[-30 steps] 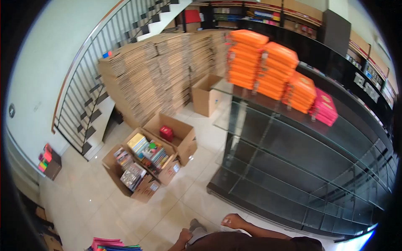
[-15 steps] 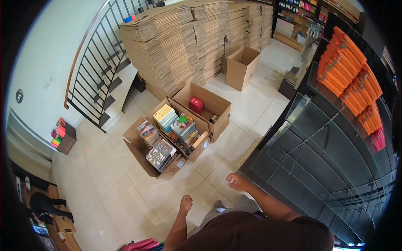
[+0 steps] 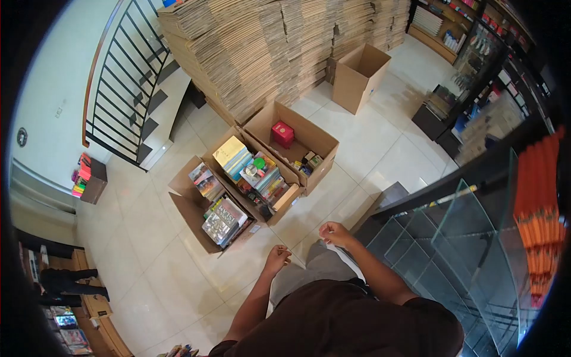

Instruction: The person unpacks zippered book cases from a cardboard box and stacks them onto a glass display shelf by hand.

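My left hand hangs in front of my thigh, its bent fingers a little apart and nothing visible in them. Over by the glass shelving, my right hand is loosely closed, with no object showing. Both are apart from the cartons on the floor. The nearest carton contains magazines and books. Beside it, a middle carton is packed with book stacks and a round green-lidded item. A third carton holds a red box and some small items.
Tall stacks of flattened cardboard rise behind the cartons. An upright open box stands near them. Glass shelving with orange packs runs along my right. A staircase railing is at left; a person bends at far left.
My view has shifted forward and turned, bringing the cartons closer to my body. Both hands have come up in the view and nearer each other; the left fingers have loosened.
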Demonstrator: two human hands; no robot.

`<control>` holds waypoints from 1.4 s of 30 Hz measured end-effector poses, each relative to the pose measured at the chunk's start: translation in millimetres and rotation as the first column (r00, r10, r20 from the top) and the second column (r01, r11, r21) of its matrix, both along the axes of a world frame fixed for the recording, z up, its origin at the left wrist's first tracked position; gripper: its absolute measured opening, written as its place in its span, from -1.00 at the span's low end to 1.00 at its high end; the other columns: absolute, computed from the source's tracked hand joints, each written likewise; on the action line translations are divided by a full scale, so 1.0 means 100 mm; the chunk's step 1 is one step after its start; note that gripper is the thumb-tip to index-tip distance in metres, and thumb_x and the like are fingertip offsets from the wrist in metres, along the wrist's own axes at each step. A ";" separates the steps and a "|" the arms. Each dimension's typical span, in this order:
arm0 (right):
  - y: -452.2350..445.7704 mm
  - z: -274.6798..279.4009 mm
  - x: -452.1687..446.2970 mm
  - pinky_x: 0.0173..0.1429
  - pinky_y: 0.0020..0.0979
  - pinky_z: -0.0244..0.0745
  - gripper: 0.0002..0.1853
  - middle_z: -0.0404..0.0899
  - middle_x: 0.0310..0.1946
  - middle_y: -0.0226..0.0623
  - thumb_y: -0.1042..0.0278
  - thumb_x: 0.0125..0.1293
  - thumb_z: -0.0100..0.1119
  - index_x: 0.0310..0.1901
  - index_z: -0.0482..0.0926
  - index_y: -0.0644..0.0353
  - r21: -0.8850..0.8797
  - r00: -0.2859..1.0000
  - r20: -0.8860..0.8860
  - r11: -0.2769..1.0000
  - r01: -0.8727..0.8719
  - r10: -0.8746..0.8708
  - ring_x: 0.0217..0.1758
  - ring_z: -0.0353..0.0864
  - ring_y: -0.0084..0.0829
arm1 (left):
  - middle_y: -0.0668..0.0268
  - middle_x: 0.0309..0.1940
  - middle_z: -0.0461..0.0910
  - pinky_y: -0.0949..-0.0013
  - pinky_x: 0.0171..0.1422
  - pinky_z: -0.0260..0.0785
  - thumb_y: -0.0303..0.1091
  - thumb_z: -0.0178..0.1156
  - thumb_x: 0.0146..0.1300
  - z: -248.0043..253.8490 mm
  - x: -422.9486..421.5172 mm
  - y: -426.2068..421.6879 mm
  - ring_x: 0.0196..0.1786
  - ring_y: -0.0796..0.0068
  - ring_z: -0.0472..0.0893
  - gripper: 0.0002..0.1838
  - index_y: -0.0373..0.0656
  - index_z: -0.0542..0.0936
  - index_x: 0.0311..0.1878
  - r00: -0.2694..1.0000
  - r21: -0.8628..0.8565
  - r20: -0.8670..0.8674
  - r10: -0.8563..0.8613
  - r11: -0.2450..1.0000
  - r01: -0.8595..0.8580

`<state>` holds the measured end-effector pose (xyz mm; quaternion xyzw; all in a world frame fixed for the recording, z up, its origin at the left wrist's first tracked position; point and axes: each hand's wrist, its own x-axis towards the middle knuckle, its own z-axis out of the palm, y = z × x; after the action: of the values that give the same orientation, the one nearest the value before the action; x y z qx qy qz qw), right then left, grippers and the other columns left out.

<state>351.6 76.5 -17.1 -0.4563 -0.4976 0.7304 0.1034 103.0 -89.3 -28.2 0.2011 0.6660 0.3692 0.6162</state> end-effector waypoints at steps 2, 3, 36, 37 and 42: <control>0.45 0.05 -0.14 -0.27 -0.50 0.55 -0.91 0.61 -0.29 -0.44 0.36 0.36 0.17 -0.15 0.56 0.08 0.027 1.000 -0.002 1.000 -0.006 0.006 -0.36 0.63 -0.56 | 0.22 -0.18 0.62 0.38 -0.26 0.47 -0.32 0.15 0.33 -0.10 -0.10 0.29 -0.32 0.43 0.63 -0.69 -0.19 0.40 0.08 0.999 0.042 0.038 0.017 0.999 -0.019; 0.67 0.10 -0.20 -0.27 -0.50 0.55 -0.92 0.61 -0.29 -0.45 0.36 0.36 0.17 -0.15 0.56 0.08 0.010 0.999 -0.003 0.999 0.036 -0.036 -0.36 0.63 -0.56 | 0.21 -0.17 0.62 0.38 -0.25 0.47 -0.32 0.12 0.35 -0.12 -0.14 0.42 -0.32 0.41 0.63 -0.70 -0.19 0.40 0.09 0.998 0.058 0.062 0.027 0.998 -0.031; 2.94 -2.70 -2.20 0.25 -0.10 0.44 -0.32 0.48 0.11 0.04 0.25 0.10 0.39 0.25 0.30 0.12 0.402 0.621 0.781 0.707 -0.581 0.067 0.23 0.47 0.02 | -0.27 0.06 0.45 -0.04 0.21 0.41 0.08 0.46 -0.06 -2.92 -2.21 1.69 0.10 -0.26 0.53 -0.11 -0.35 0.33 0.19 0.617 -0.317 -0.785 0.060 0.816 -0.483; 2.96 -2.75 -2.27 0.22 -0.08 0.46 -0.36 0.51 0.07 0.05 0.25 0.14 0.34 0.24 0.31 0.12 0.365 0.608 0.789 0.727 -0.581 0.089 0.18 0.51 0.04 | -0.29 0.09 0.43 -0.04 0.23 0.40 0.09 0.46 -0.05 -2.87 -2.19 1.76 0.11 -0.28 0.51 -0.11 -0.32 0.31 0.19 0.623 -0.339 -0.780 0.057 0.799 -0.497; 2.95 -2.97 -2.51 0.11 -0.02 0.57 -0.47 0.57 0.05 0.02 0.18 0.36 0.13 0.30 0.26 0.10 0.177 0.536 0.826 0.821 -0.543 0.177 0.06 0.63 0.00 | -0.14 -0.05 0.38 0.04 0.09 0.40 -0.03 0.46 0.02 -2.85 -1.99 1.73 -0.01 -0.14 0.49 -0.30 -0.31 0.36 0.05 0.526 -0.225 -0.848 0.062 0.857 -0.464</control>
<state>100.2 371.4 -314.2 -0.5768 -0.7192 0.3401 -0.1853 -95.9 83.5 -313.7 0.1026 0.9593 0.1702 0.2004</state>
